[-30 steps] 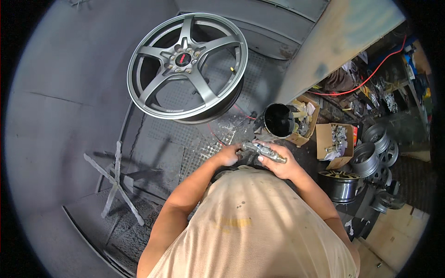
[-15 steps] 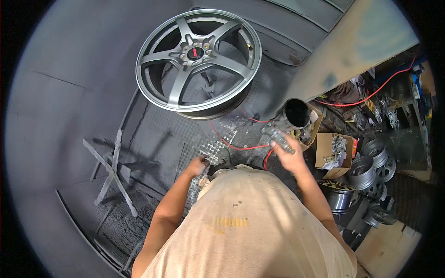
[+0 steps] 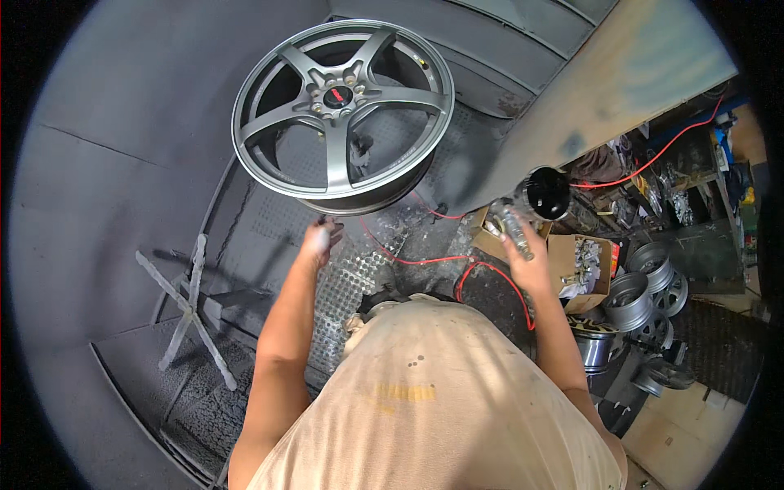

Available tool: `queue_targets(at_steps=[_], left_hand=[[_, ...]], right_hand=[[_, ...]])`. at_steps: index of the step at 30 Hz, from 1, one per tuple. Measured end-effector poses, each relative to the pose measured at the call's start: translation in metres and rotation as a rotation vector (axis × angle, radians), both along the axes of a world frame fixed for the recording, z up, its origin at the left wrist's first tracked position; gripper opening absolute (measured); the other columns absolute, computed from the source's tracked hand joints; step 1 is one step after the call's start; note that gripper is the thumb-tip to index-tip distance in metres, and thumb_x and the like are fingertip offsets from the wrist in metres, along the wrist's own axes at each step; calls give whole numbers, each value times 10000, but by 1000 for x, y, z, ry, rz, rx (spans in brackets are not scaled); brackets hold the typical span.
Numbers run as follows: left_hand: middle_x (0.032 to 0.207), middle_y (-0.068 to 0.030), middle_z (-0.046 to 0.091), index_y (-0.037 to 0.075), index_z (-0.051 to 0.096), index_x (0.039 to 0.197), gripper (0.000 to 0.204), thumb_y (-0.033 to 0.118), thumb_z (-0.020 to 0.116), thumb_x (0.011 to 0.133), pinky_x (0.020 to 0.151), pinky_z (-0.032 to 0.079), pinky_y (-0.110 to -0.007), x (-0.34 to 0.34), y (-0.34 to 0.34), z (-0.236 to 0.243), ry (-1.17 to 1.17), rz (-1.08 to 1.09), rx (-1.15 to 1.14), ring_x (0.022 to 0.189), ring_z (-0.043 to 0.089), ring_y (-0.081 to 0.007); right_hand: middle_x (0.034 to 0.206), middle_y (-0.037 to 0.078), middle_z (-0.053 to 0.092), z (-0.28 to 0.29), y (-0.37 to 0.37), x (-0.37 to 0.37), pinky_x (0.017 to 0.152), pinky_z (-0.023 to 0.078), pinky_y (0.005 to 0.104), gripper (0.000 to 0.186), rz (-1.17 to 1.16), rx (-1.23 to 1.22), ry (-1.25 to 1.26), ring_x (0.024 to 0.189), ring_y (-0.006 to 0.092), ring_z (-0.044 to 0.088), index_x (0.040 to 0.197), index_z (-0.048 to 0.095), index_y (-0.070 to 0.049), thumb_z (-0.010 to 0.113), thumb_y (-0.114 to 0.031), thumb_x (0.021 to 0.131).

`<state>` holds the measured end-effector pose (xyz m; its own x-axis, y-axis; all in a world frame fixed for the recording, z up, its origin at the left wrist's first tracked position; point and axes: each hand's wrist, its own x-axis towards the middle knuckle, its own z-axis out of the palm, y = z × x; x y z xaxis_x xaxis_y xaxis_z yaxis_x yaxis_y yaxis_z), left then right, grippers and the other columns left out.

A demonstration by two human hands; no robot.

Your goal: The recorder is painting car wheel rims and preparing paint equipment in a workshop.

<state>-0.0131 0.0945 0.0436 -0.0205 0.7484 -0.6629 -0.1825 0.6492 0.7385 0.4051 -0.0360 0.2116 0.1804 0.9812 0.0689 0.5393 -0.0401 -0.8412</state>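
Note:
A grey five-spoke car wheel with a dark, red-marked centre cap is held up at the top, its face turned upward. Just below its near rim is my left hand, fingers partly spread and raised toward the edge; contact with the rim cannot be made out. A pale patch shows on that hand. On the right, my right hand is wrapped round a metal spray gun. The gun's wide round cup is tilted toward me and looks black inside.
A red hose loops across the floor. Open cardboard boxes with small metal parts stand on the right, near several stacked wheels. A large panel slants above them. At left stands a grey cross-shaped stand.
My left hand has risen up and left to the wheel's near edge. The wheel has turned somewhat counterclockwise. My right hand and the spray gun have shifted right and slightly up.

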Motion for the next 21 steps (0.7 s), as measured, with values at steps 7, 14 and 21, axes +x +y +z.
queue_targets(at_steps=[7,14,21], left_hand=[[1212,-79,643,64,506,1347,562,-69,590,807,883,504,-367,51,-3,-2,-124,-255,-97,1044,620,-225],[1323,-169,642,64,447,1479,666,31,597,831,958,506,-398,122,-35,0,301,-904,341,1142,635,-318],[1329,-205,646,100,550,1432,551,283,641,920,1051,468,-411,129,-108,-12,298,-1359,323,1228,615,-356]], right_hand=[[1180,142,707,-1,-13,-11,1001,476,343,436,-114,-161,183,1101,207,654,1351,589,11,673,-114,943],[1178,144,713,9,-31,-47,974,481,303,418,42,-325,256,1084,167,657,1321,629,-10,687,-152,932],[1120,99,707,18,-26,-28,864,530,334,504,115,-456,374,919,180,666,1400,574,-42,701,-232,951]])
